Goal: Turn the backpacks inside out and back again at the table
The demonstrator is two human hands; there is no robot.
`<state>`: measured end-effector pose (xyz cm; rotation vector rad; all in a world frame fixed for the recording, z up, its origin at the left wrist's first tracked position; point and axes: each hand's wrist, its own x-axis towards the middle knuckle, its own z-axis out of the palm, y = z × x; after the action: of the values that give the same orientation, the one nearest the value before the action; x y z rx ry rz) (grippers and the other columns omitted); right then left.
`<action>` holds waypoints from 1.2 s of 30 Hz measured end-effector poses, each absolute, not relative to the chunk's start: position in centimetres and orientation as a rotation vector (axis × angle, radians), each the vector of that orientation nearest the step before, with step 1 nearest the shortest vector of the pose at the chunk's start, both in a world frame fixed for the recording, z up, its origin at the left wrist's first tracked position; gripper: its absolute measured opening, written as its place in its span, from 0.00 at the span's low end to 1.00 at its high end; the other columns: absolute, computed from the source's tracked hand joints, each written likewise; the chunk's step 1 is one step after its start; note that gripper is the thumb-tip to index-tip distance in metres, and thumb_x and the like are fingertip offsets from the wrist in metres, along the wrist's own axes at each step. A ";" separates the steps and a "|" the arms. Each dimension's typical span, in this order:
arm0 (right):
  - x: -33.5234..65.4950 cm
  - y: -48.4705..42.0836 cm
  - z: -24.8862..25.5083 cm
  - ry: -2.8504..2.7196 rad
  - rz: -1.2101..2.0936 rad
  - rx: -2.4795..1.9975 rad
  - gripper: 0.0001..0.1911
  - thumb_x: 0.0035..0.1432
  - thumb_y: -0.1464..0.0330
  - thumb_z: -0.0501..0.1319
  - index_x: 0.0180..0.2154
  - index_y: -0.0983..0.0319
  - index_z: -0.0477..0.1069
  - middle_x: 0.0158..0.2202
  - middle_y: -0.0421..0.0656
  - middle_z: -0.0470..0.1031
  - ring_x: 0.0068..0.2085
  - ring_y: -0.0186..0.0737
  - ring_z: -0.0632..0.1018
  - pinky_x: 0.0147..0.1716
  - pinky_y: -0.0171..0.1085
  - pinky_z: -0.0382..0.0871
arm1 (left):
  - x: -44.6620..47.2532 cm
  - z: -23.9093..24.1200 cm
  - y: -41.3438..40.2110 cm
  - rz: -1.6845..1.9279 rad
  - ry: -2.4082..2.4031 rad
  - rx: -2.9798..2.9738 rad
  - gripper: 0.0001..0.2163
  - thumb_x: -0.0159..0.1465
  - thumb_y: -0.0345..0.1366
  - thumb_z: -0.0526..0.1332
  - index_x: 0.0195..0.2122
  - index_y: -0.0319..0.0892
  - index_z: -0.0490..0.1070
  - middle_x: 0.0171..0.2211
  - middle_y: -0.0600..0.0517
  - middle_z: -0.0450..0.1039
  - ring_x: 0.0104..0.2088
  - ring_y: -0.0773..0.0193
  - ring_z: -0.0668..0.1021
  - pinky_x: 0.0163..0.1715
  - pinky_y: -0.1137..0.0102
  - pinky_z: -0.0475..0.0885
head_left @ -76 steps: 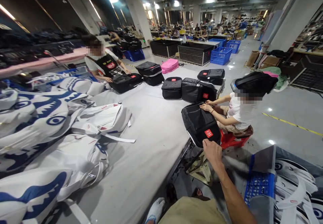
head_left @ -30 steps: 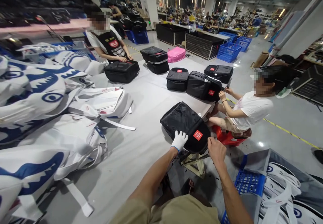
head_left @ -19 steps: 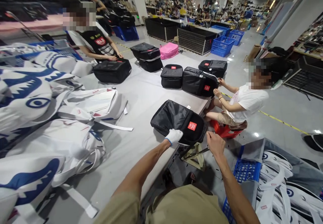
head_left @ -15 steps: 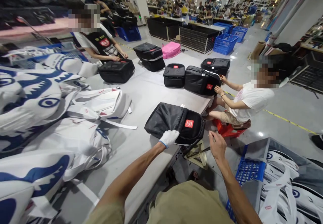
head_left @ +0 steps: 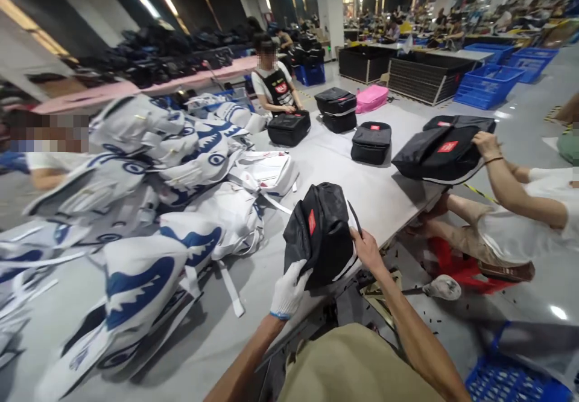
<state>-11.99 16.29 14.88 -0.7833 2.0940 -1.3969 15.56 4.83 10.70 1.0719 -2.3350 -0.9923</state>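
Note:
A black backpack [head_left: 332, 233] with a red label stands tilted on the white table [head_left: 253, 335] in front of me. My left hand [head_left: 289, 287], in a white glove, is closed on its lower left side. Bare, my right hand [head_left: 367, 250] grips the right edge near a white trim and a dark strap. The fingertips of both hands are partly hidden against the fabric.
White and blue backpacks [head_left: 140, 281] are heaped at the left. Across the table stand more black bags [head_left: 371, 142] and a pink bag [head_left: 371, 98]. A seated co-worker at right holds a black backpack [head_left: 446, 148]. A blue crate [head_left: 511, 378] sits on the floor.
My right hand has come in and taken hold of the backpack's right side. The backpack has turned and been raised from lying flat. The view has swung left.

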 end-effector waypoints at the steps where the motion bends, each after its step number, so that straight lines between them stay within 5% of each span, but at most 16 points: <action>1: -10.9 15.2 15.9 2.099 -1.372 -0.863 0.35 0.71 0.37 0.49 0.37 0.59 0.76 0.36 0.45 0.82 0.39 0.45 0.78 0.41 0.38 0.67 | 16.4 11.0 5.5 -1.044 -2.218 1.163 0.20 0.73 0.49 0.59 0.60 0.44 0.76 0.56 0.43 0.83 0.57 0.51 0.85 0.61 0.60 0.78; 6: -4.3 12.0 18.3 2.012 -1.208 -1.251 0.31 0.76 0.43 0.47 0.32 0.57 0.68 0.27 0.40 0.73 0.30 0.39 0.69 0.34 0.37 0.57 | 17.8 16.7 7.7 -1.063 -1.825 1.352 0.34 0.69 0.53 0.68 0.72 0.46 0.66 0.68 0.44 0.77 0.67 0.50 0.79 0.72 0.57 0.71; 11: -0.5 11.1 18.4 2.007 -1.061 -1.551 0.33 0.80 0.44 0.43 0.32 0.58 0.69 0.28 0.43 0.74 0.30 0.39 0.70 0.35 0.39 0.54 | 17.7 21.2 4.4 -0.931 -1.468 1.516 0.24 0.76 0.54 0.60 0.62 0.43 0.76 0.61 0.42 0.81 0.64 0.51 0.81 0.65 0.59 0.74; 17: 0.1 11.6 18.0 1.972 -1.021 -1.505 0.37 0.78 0.39 0.43 0.33 0.56 0.72 0.26 0.42 0.73 0.29 0.40 0.70 0.32 0.38 0.54 | 18.4 20.1 2.0 -0.880 -1.555 1.572 0.19 0.75 0.52 0.60 0.53 0.48 0.83 0.55 0.46 0.86 0.57 0.49 0.84 0.57 0.61 0.77; 23: 0.7 11.8 17.5 1.963 -1.090 -1.415 0.40 0.76 0.35 0.43 0.22 0.57 0.54 0.20 0.37 0.58 0.26 0.36 0.57 0.31 0.40 0.50 | 18.5 20.8 1.9 -0.919 -1.517 1.522 0.21 0.71 0.53 0.61 0.51 0.43 0.83 0.56 0.43 0.86 0.58 0.47 0.83 0.62 0.59 0.73; 29: 2.7 12.9 16.6 1.799 -1.268 -1.329 0.38 0.76 0.39 0.45 0.22 0.56 0.45 0.21 0.36 0.47 0.26 0.34 0.55 0.29 0.40 0.48 | 18.5 21.3 1.1 -0.760 -1.646 1.649 0.21 0.69 0.55 0.59 0.43 0.44 0.82 0.44 0.45 0.86 0.45 0.50 0.82 0.50 0.61 0.74; 36: 2.5 13.0 17.7 1.690 -1.172 -1.276 0.40 0.67 0.31 0.53 0.22 0.57 0.51 0.23 0.34 0.48 0.28 0.34 0.54 0.30 0.38 0.47 | 20.6 20.8 0.1 -0.924 -1.675 1.515 0.19 0.65 0.56 0.63 0.39 0.44 0.79 0.41 0.49 0.84 0.44 0.54 0.81 0.50 0.65 0.74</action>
<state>2.48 12.98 17.73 -1.2757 1.6899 -1.1721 20.58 0.13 20.76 1.5147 -1.6746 -0.9243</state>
